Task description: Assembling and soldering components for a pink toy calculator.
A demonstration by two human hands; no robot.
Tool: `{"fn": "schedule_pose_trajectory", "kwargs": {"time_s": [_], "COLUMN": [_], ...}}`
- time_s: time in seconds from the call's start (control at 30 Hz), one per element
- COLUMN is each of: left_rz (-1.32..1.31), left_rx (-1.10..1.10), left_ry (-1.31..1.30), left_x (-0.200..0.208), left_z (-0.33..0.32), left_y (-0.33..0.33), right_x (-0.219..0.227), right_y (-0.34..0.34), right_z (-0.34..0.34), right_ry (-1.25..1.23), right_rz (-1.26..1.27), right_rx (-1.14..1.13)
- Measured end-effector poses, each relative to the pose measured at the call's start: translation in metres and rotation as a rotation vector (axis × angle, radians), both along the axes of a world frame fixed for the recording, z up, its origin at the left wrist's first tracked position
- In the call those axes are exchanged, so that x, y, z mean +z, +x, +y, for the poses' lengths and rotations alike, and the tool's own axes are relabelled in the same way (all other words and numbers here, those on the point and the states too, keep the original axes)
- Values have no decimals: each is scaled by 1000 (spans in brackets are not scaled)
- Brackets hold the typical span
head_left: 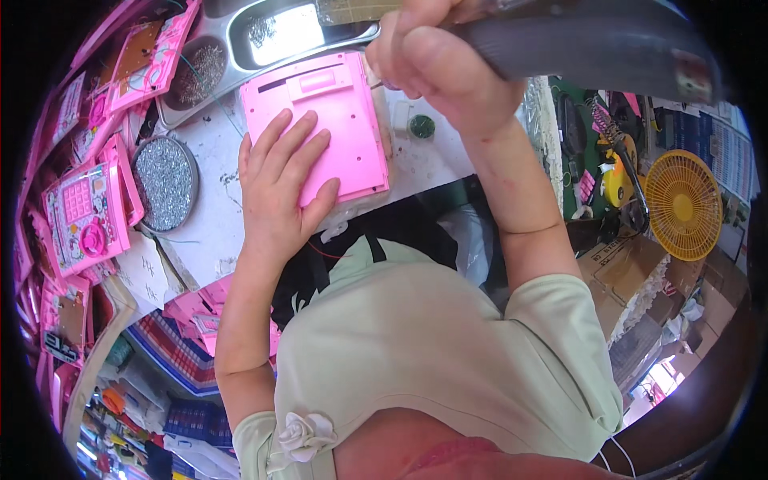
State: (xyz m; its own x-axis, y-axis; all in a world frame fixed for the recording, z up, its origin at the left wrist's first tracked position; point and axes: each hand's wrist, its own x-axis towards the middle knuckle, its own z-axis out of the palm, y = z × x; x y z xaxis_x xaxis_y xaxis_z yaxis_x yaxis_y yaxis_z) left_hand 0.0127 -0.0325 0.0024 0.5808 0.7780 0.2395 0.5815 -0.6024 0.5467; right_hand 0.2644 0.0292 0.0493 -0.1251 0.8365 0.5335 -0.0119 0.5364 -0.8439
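Observation:
My left hand (284, 176) lies flat on a pink plastic case (352, 136), its fingers stretched over the left half. The case lies on the white worktop with its flat side up, showing small screw holes and a raised oblong panel near the far edge. Above its far right corner, my right hand (448, 72) is closed round a thick dark tool, which looks like an electric screwdriver (584, 48). The tool's body is blurred and close to the camera, reaching off to the right; its tip is hidden.
A round dish of small screws (164, 182) stands left of the case, beside a metal tray (232, 68) with more screws. Pink toy assemblies (84, 212) pile up at far left. A small round green-filled container (422, 126) sits right; a yellow fan (682, 206) stands farther right.

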Motion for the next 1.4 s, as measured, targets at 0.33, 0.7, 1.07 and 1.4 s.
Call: {"fn": "schedule_pose_trajectory", "kwargs": {"time_s": [0.33, 0.7, 1.07, 1.4], "left_rz": [-39, -23, -82, -35], "left_rx": [25, 23, -5, 1281], "left_ry": [11, 41, 372, -939], "left_x": [-5, 4, 70, -49], "left_z": [-1, 0, 46, -309], "left_y": [1, 2, -33, -419], "right_x": [7, 4, 75, 51], "right_y": [-2, -11, 21, 45], "right_z": [-44, -65, -24, -2], "right_ry": [-250, -238, -209, -288], "right_rz": [414, 191, 211, 226], "right_rx": [442, 237, 237, 291]}}
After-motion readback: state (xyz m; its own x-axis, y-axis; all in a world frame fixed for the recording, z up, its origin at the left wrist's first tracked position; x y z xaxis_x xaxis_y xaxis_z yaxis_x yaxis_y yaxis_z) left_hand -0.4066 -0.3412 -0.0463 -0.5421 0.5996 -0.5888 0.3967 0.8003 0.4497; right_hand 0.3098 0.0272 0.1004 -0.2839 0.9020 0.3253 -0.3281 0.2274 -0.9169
